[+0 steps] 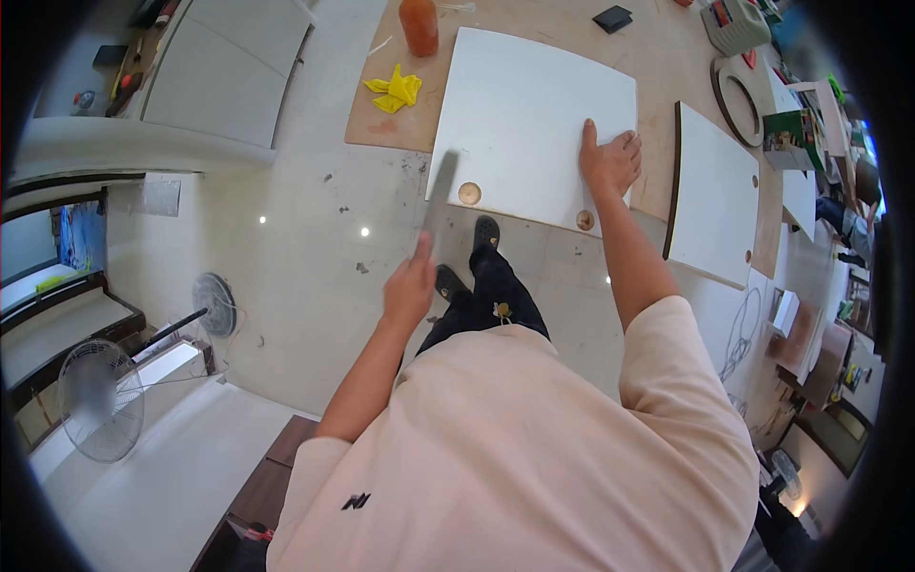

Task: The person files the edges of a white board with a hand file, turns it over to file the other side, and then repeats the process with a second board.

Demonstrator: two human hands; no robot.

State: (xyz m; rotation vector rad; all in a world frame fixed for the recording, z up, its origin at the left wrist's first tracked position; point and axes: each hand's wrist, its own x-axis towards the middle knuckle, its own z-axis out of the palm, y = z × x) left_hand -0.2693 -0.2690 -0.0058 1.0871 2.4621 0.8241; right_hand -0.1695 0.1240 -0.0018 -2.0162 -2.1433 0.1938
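A long flat metal file [444,178] is gripped in my left hand [410,289], its handle hidden by the closed fingers. The blade overlaps the near left corner of a white panel [524,105], beside one of two round recesses [469,194] along the panel's near edge. My right hand [611,164] rests on the panel's right side, thumb stretched away from the other fingers, which lie at the right edge. The second recess [585,220] is below that hand.
An orange bottle [418,27] and a yellow cloth [394,89] are on the wooden table [381,132]. To the right lies another white panel [715,195] with a dark edge. A ring [737,101] and jerrycan [735,27] are beyond. Fans [100,400] stand at left.
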